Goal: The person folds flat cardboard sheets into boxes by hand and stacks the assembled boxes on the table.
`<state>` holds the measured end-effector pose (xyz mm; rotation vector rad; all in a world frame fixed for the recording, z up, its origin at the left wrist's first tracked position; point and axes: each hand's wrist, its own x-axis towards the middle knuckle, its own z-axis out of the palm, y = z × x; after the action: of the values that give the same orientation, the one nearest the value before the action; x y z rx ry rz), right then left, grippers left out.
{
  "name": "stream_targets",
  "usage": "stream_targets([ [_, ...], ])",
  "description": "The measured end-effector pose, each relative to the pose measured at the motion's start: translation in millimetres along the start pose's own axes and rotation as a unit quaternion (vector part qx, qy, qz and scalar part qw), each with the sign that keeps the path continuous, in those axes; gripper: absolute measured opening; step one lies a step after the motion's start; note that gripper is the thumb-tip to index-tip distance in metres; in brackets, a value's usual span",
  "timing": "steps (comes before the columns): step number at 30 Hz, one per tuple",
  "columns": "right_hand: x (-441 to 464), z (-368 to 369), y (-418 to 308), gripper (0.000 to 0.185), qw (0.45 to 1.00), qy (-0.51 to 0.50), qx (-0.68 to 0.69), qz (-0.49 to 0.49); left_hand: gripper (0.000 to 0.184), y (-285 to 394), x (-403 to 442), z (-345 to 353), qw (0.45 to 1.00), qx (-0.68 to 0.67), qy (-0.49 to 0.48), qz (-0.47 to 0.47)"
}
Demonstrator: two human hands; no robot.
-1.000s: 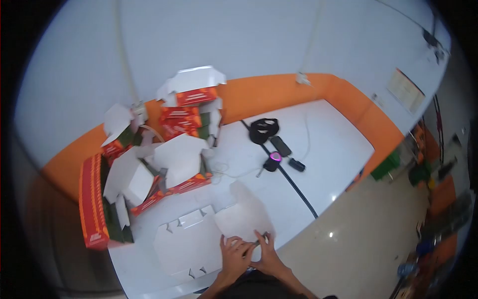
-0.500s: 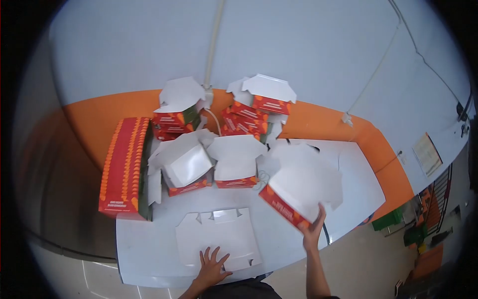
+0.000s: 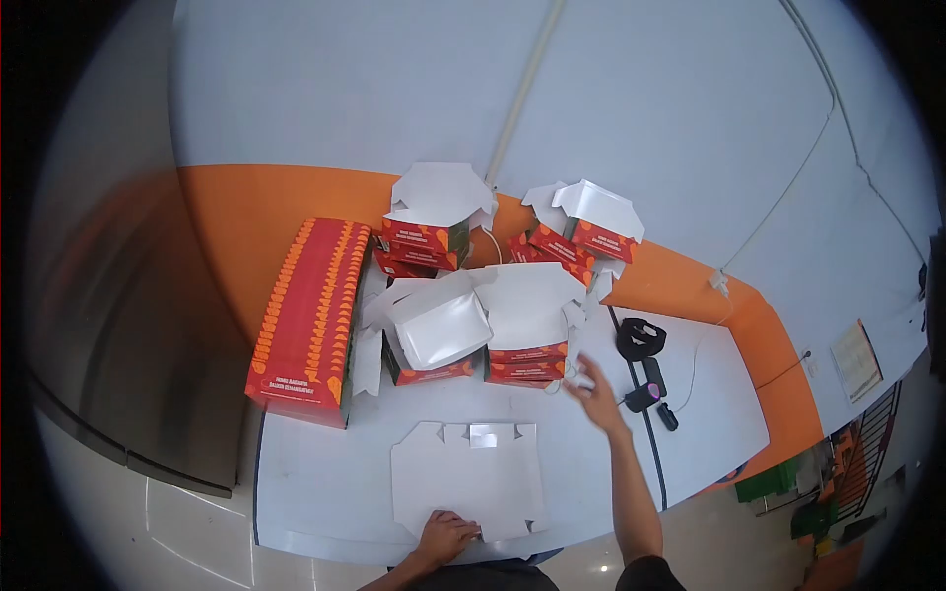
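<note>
A flat white box blank with notched edges lies on the near part of the table. My left hand is at its near edge, fingers drawn together and closed over the cardboard there. My right hand is raised over the table, fingers apart, holding nothing. Just left of its fingertips stands a stack of red boxes whose top one has its white lid up. Beside that stack, an open box with a shiny white inside leans at a tilt.
A long red and orange carton pile stands at the table's left. More folded boxes and another group sit at the back against the wall. A black strap and small dark devices with cables lie on the right.
The box my right hand held is now on the stack, and that hand has let go. My left hand's spread fingers have closed at the blank's near edge. The view has shifted.
</note>
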<state>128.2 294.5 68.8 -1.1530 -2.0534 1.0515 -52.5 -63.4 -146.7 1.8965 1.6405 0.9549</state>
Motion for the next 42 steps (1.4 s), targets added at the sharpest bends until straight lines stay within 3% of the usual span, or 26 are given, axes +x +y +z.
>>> stream_targets([
  [3, -85.4, 27.2, 10.7, 0.093, 0.97, -0.192, -0.135, 0.07, 0.02, 3.5, 18.7, -22.3, 0.993, -0.096, -0.051, -0.044],
  [4, -113.3, 36.7, 14.8, 0.099, 0.945, -0.289, -0.151, 0.027, 0.021, -1.7, 24.3, -31.5, 0.988, -0.127, -0.079, -0.043],
  [5, -144.8, 47.6, 24.0, 0.107, 0.915, -0.365, -0.153, 0.074, 0.022, -6.6, 29.6, -39.2, 0.981, -0.158, -0.108, -0.041],
  [7, -200.6, 69.3, 33.6, 0.117, 0.869, -0.433, -0.19, 0.146, 0.027, -16.0, 40.0, -51.4, 0.952, -0.241, -0.146, -0.123],
  [8, -227.6, 83.2, 51.6, 0.099, 0.903, -0.374, -0.204, 0.065, 0.029, -21.3, 47.4, -57.5, 0.932, -0.278, -0.165, -0.162],
  [11, -264.9, 120.9, 66.2, 0.077, 0.931, -0.2, -0.304, -0.007, 0.032, -17.6, 65.5, -80.6, 0.911, -0.274, -0.235, -0.201],
  [15, -261.6, 141.1, 42.0, 0.048, 0.947, -0.219, -0.23, -0.04, 0.03, -2.4, 77.9, -87.1, 0.931, -0.217, -0.226, -0.185],
  [17, -250.5, 144.2, 32.1, 0.043, 0.943, -0.276, -0.187, -0.027, 0.025, 23.3, 76.0, -98.4, 0.96, -0.141, -0.144, -0.193],
  [20, -245.1, 138.1, 5.2, 0.038, 0.966, -0.188, -0.142, -0.109, 0.016, 46.2, 69.3, -103.9, 0.991, -0.055, 0.003, -0.124],
  [23, -239.6, 140.6, 41.3, 0.039, 0.975, -0.155, -0.086, -0.131, 0.009, 71.8, 60.1, -99.8, 0.987, -0.031, 0.146, -0.059],
  [26, -230.5, 136.8, 31.2, 0.03, 0.995, -0.046, 0.032, 0.078, 0.014, 99.6, 37.4, -89.0, 0.961, -0.03, 0.267, 0.063],
  [27, -220.0, 127.2, 7.7, 0.024, 0.996, -0.023, -0.017, 0.088, 0.017, 107.2, 21.5, -82.9, 0.948, -0.027, 0.295, 0.117],
  [29, -203.0, 114.5, -6.3, 0.024, 0.982, -0.062, 0.014, 0.179, 0.011, 97.2, -3.8, -39.3, 0.942, 0.001, 0.326, 0.086],
  [30, -198.6, 113.0, -2.2, 0.025, 0.979, -0.088, 0.075, 0.169, 0.017, 87.0, -2.3, -26.9, 0.935, 0.016, 0.347, 0.075],
  [31, -198.9, 111.6, 5.7, 0.025, 0.971, -0.114, 0.133, 0.16, 0.011, 81.3, 6.3, -26.2, 0.911, -0.13, 0.391, -0.007],
  [33, -196.0, 110.5, 12.5, 0.027, 0.948, -0.177, 0.216, 0.155, 0.022, 84.1, 22.5, -30.9, 0.781, -0.422, 0.432, -0.159],
  [34, -200.7, 109.1, 15.9, 0.028, 0.932, -0.217, 0.24, 0.162, 0.03, 87.6, 29.7, -37.5, 0.759, -0.487, 0.417, -0.116],
  [36, -212.1, 109.6, 30.9, 0.033, 0.915, -0.282, 0.244, 0.154, 0.035, 90.7, 52.4, -50.1, 0.841, -0.366, 0.388, -0.089],
  [39, -231.6, 107.5, 41.2, 0.034, 0.899, -0.194, 0.347, 0.186, 0.043, 90.2, 72.5, -50.2, 0.93, -0.182, 0.319, -0.012],
  [40, -233.7, 102.6, 43.6, 0.034, 0.902, -0.157, 0.358, 0.186, 0.045, 91.1, 80.9, -50.4, 0.95, -0.115, 0.289, 0.025],
  [42, -234.7, 93.3, 56.2, 0.031, 0.902, -0.119, 0.347, 0.227, 0.046, 110.1, 91.8, -41.1, 0.948, -0.113, 0.294, -0.048],
])
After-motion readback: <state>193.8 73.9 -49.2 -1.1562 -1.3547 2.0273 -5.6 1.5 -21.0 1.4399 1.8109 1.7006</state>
